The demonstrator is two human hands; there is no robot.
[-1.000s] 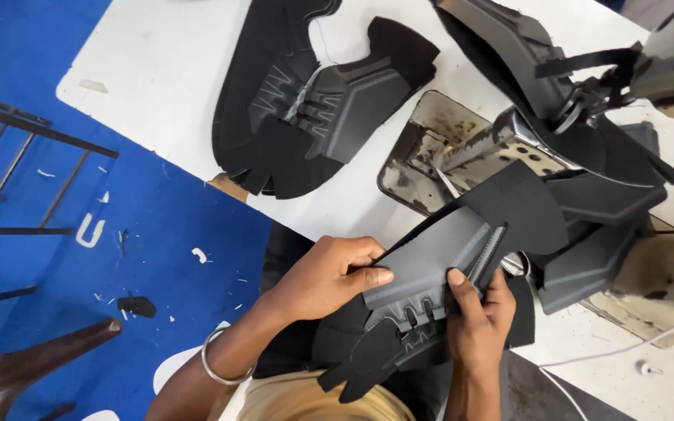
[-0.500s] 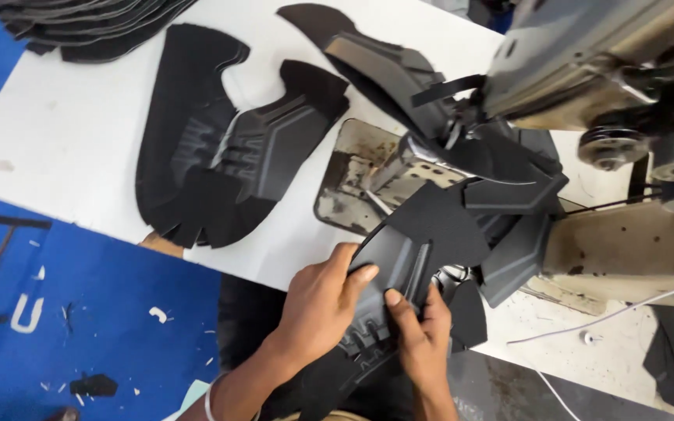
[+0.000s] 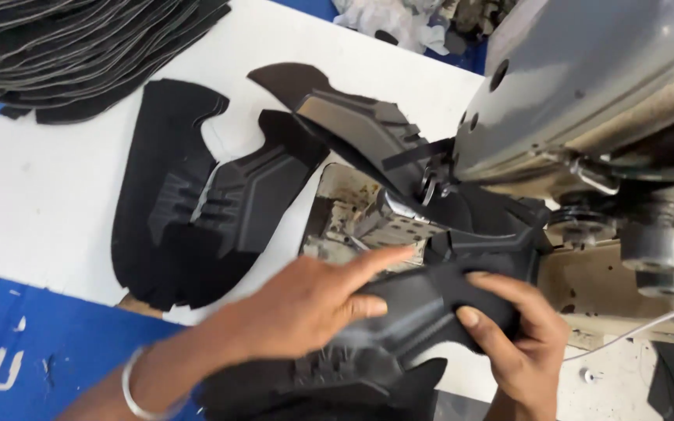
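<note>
My left hand [image 3: 313,300] presses flat on a black moulded shoe-upper piece [image 3: 423,308], fingers stretched toward the metal plate [image 3: 345,214] of a sewing machine. On the right edge of the same piece my right hand [image 3: 509,331] pinches it, thumb on top. The piece lies just in front of the machine's needle area [image 3: 434,179], where another black upper [image 3: 352,117] hangs from the foot. A silver bangle circles my left wrist.
A flat pair of black uppers [image 3: 196,203] lies on the white table [image 3: 48,187] to the left. A stack of black cut pieces [image 3: 79,47] fills the top left. The grey sewing machine head [image 3: 587,86] looms at right. Blue floor [image 3: 33,351] shows below.
The view has closed in on the machine. Both hands have pushed the black piece up and right toward the needle, and my left hand now lies flatter on it.
</note>
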